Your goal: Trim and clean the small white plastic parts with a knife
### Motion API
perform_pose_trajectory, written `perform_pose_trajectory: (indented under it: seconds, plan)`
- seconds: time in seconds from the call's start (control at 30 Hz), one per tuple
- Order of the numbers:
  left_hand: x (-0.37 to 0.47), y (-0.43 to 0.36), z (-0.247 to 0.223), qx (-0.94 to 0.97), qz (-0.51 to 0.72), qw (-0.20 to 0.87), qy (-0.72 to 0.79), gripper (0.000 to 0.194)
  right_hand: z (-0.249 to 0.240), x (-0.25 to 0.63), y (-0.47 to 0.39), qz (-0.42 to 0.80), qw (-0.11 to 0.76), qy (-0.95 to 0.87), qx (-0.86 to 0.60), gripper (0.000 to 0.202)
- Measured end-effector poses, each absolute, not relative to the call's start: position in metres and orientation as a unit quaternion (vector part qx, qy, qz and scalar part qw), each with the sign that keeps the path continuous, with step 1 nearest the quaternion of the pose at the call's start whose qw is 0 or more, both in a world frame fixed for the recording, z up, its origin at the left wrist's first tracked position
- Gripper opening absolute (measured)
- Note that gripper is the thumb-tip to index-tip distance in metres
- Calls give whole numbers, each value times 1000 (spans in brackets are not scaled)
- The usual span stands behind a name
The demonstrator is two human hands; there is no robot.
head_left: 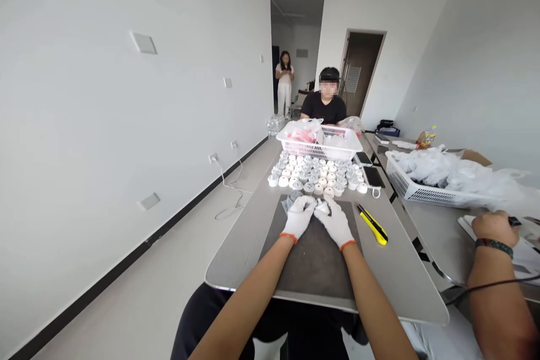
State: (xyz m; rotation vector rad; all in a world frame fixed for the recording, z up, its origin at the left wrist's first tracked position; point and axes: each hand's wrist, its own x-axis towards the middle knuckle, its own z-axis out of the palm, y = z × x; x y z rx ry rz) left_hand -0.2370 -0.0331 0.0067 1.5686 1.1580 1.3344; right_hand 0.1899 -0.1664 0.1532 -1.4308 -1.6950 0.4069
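Note:
Both hands wear white gloves with orange cuffs and meet over a dark mat on the table. My right hand has its fingers closed around a small white piece. My left hand is closed beside it, fingertips pressed together; what they grip is too small to make out. Grey crumpled material lies against the left fingers. Just beyond the hands stand rows of small white and grey round pieces. A yellow cutter lies right of the mat.
A white basket with plastic bags stands behind the round pieces, before a seated person. Phones lie at the table's right edge. Another basket and a co-worker's arm are at the right. Someone stands far back.

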Motion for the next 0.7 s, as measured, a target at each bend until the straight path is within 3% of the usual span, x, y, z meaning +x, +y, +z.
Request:
perform_pose_trajectory:
  seconds: [0.13, 0.23, 0.33, 0.47, 0.6, 0.7]
  plan:
    - [-236, -35, 10, 618, 493, 395, 469, 16, 154, 177, -163, 209, 405, -691, -561, 70]
    - [-237, -36, 10, 639, 479, 386, 461, 19, 150, 188, -162, 217, 403, -690, -560, 66]
    - [-237, -34, 5, 640, 484, 392, 450, 22, 142, 215, -159, 189, 425, -697, -546, 63]
    - [-235, -31, -2, 608, 506, 438, 426, 21, 122, 251, -151, 114, 454, -695, -546, 85]
    - [-232, -31, -3, 574, 509, 501, 402, 23, 114, 266, -145, 82, 468, -685, -552, 64]
    - [-231, -32, 2, 584, 501, 482, 418, 26, 129, 260, -147, 92, 469, -706, -523, 58]
